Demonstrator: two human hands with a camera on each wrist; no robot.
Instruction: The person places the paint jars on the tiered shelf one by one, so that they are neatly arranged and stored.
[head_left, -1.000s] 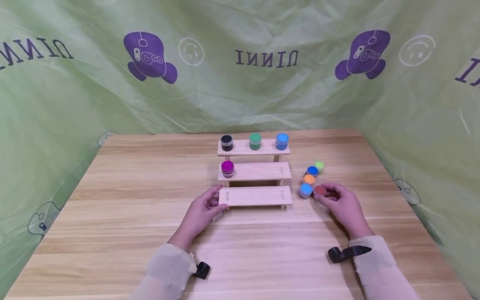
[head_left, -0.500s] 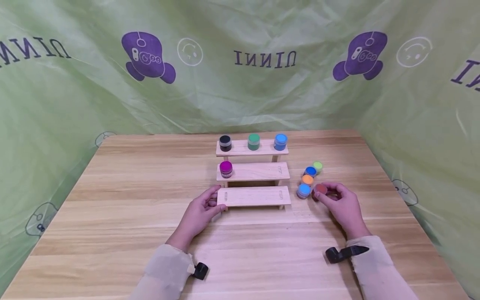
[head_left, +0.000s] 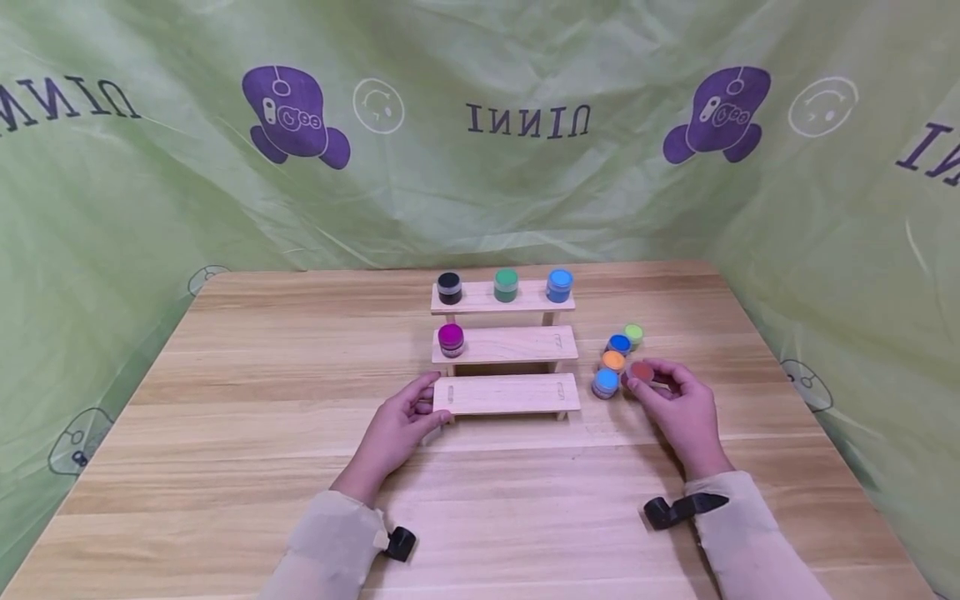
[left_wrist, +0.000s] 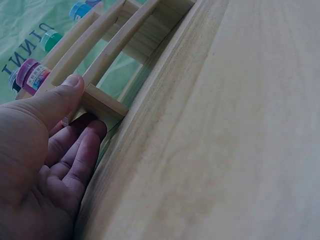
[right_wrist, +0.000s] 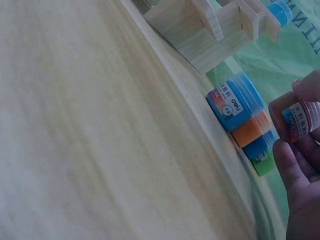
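My left hand [head_left: 397, 433] holds the left end of the lowest step of a three-tier wooden display stand [head_left: 510, 396], thumb on the edge and fingers around the end. Between the thumb and fingers of my right hand [head_left: 686, 408] is a brownish-red paint jar [head_left: 641, 372], held just off the table in the right wrist view [right_wrist: 292, 120]. A light blue jar [head_left: 605, 383] stands just left of it. On the top step are black [head_left: 449, 288], green [head_left: 506, 285] and blue [head_left: 558, 286] jars. A purple jar [head_left: 451, 340] sits at the middle step's left end.
Behind the light blue jar, orange [head_left: 612, 362], dark blue [head_left: 619, 344] and light green [head_left: 633, 335] jars stand in a slanting row right of the stand. A green printed curtain [head_left: 480, 200] surrounds the wooden table [head_left: 262, 375] at the back and sides.
The brownish-red jar in my right hand has risen slightly from the table. My left hand keeps its place on the stand. The whole head view has shifted a little.
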